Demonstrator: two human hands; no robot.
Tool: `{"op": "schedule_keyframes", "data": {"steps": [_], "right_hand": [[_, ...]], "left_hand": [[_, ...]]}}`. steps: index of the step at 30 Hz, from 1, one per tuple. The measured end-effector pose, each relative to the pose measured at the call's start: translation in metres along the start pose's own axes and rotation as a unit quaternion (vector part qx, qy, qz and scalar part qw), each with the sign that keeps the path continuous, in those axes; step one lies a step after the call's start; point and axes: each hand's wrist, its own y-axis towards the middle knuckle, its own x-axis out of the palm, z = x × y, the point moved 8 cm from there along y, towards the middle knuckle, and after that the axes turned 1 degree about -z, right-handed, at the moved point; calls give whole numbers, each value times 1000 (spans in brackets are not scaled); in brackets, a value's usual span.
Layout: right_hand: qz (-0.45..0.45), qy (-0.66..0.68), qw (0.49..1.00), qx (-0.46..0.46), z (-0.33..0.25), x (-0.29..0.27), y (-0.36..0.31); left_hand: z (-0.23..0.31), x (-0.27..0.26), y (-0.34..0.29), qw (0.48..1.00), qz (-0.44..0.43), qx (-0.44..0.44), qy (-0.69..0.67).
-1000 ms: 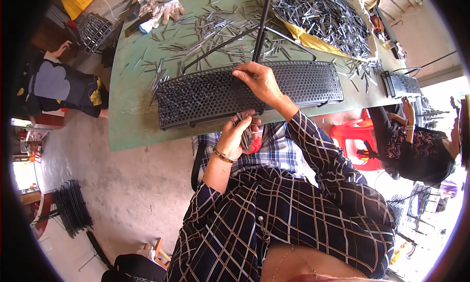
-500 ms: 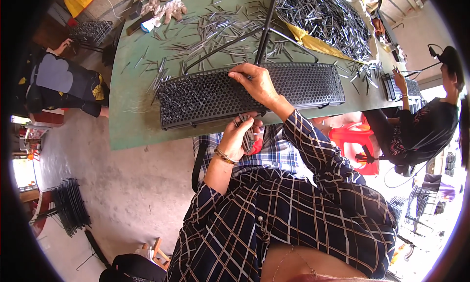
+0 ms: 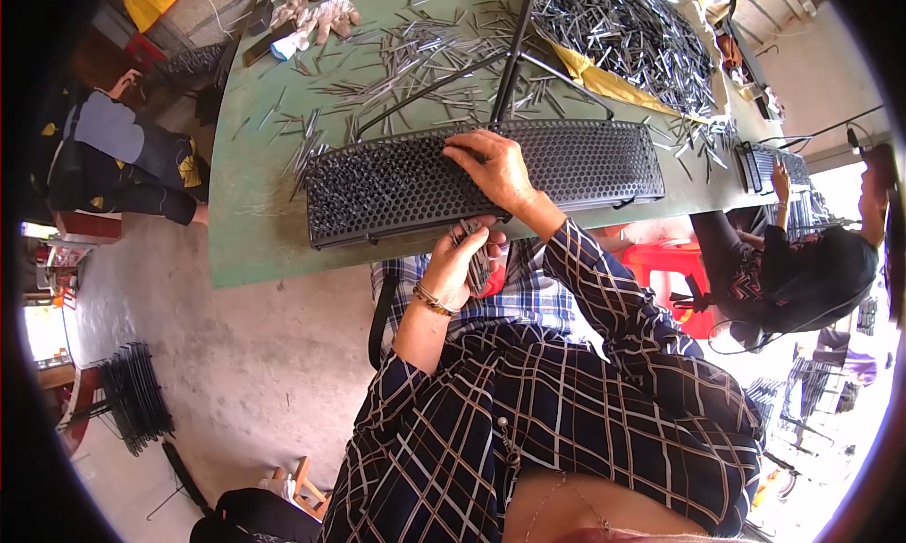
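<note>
Left hand grip clamped on a bundle of thin metal pins, just below the table edge. Right hand fingers together, pressed flat on the black perforated panel, lying lengthwise along the near edge of the green table. Loose metal pins scattered beyond; larger heap at far right.

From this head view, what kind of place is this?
Likely a small assembly workshop. A green worktable is strewn with metal pins, the right hand works on a black perforated panel, and the left hand holds a bundle of pins.
</note>
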Motion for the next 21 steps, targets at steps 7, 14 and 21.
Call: {"op": "schedule_keyframes", "data": {"steps": [7, 14, 21], "right_hand": [[22, 26, 999, 5, -2, -2, -2], [21, 3, 1000, -9, -1, 3, -3], [-24, -59, 994, -90, -14, 6, -3]], "left_hand": [[-1, 0, -1, 1000, 7, -1, 10], [-3, -1, -1, 1000, 4, 0, 3], [-4, -1, -1, 1000, 2, -4, 1]]}}
